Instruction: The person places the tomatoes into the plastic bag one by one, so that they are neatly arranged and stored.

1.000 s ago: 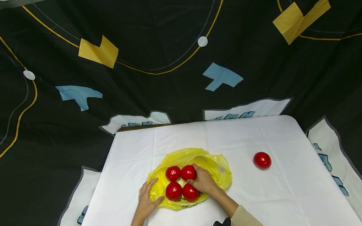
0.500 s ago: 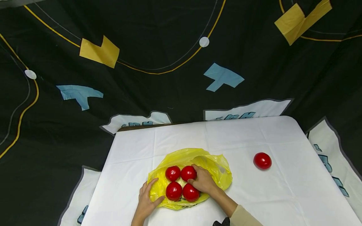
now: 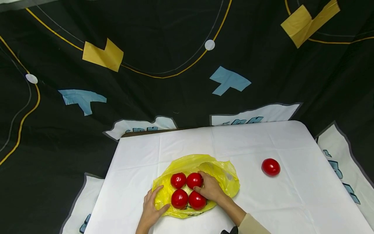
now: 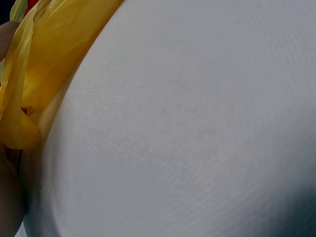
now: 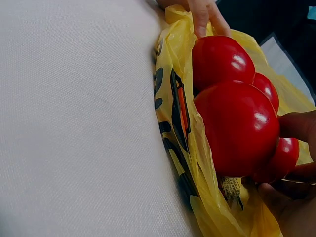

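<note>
A yellow plastic bag (image 3: 193,159) lies spread with its mouth gaping on a white-covered table. Several glossy red tomatoes (image 3: 179,199), smooth and round, sit grouped in it. My left hand (image 3: 151,208) holds the bag's left rim, thumb and fingers spread along it; in the left wrist view, folded yellow plastic (image 4: 64,39) hangs beside the fingers. My right hand (image 3: 211,188) reaches into the bag and grips the far right tomato (image 3: 193,180) with thumb and fingers. In the right wrist view, the near tomato (image 5: 239,128) partly hides the gripped one (image 5: 282,160).
One more red tomato (image 3: 270,167) lies alone on the white tablecloth (image 3: 242,143), right of the bag. A black patterned cloth (image 3: 163,97) hangs beyond the table's far edge. Something small and black (image 3: 232,230) shows by the right sleeve.
</note>
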Available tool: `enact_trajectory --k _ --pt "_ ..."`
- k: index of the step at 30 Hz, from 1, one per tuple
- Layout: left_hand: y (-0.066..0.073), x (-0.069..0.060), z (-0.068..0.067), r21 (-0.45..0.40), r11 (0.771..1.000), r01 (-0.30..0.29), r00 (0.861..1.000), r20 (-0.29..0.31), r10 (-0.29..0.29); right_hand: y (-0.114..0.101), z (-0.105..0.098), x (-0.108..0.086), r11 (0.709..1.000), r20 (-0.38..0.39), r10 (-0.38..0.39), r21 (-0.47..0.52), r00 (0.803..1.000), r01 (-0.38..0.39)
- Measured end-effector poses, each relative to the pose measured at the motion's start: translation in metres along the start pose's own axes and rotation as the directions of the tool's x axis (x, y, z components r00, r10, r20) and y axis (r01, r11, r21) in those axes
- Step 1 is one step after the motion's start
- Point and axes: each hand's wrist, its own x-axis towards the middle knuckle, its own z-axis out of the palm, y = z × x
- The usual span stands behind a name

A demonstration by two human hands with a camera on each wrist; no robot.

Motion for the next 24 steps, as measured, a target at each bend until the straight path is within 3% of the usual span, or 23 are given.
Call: enact_trajectory --k 24 --pt "-0.003 0.000 0.000 -0.011 1.000 -0.030 1.000 -0.009 0.029 -0.009 -0.016 -0.008 0.999 -0.050 -0.044 0.013 0.998 0.045"
